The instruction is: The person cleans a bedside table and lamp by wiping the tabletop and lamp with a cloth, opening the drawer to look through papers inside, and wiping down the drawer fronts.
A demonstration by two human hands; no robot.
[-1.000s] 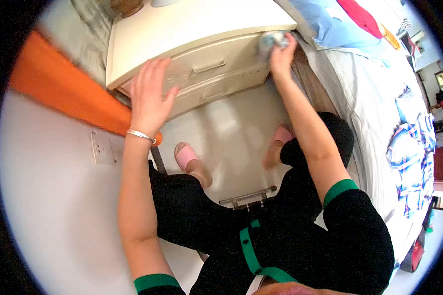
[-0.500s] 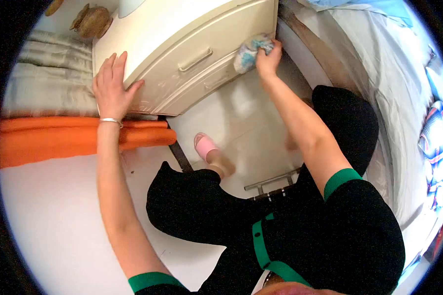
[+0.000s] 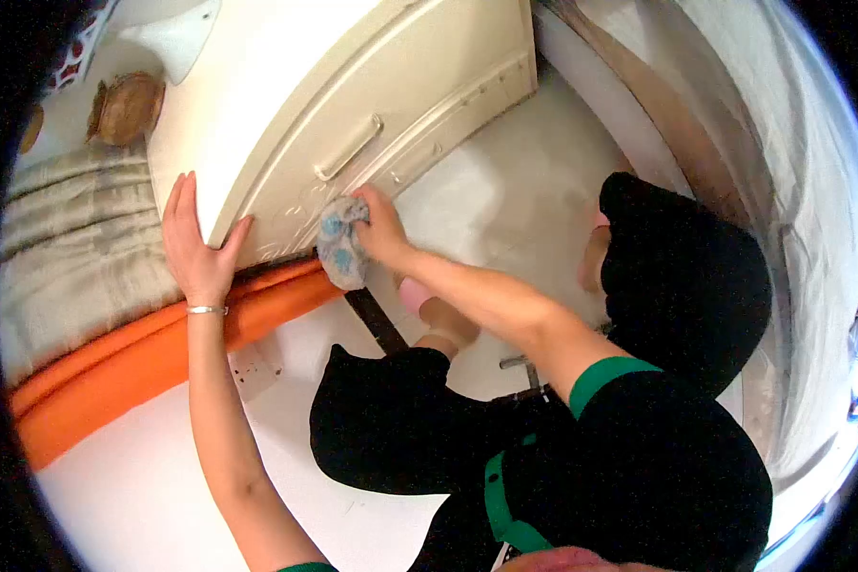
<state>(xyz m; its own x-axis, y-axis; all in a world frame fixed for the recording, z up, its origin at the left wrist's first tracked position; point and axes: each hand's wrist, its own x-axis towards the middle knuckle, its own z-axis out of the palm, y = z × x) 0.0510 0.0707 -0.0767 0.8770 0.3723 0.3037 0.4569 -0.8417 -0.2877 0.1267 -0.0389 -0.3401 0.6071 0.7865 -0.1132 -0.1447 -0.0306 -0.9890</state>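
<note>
My right hand (image 3: 381,229) is closed around a crumpled grey cloth (image 3: 341,246) with blue patches. The cloth lies against the lower left part of the front of a cream drawer cabinet (image 3: 448,67), below its long handle (image 3: 349,148). My left hand (image 3: 200,248), with a silver bangle at the wrist, rests on the cabinet's left corner. Its fingers are stretched along the side and the thumb is apart, with nothing held.
An orange roll of fabric (image 3: 153,367) lies left, beside pale folded cloth (image 3: 76,257). A round brown wooden object (image 3: 129,107) stands at the upper left. A bed with a pale cover (image 3: 734,105) borders the right. Pink slippers (image 3: 413,295) are on the floor tiles.
My right hand has moved the cloth from the right end of the cabinet front down to its lower left. My left hand stays on the corner, and the view has shifted.
</note>
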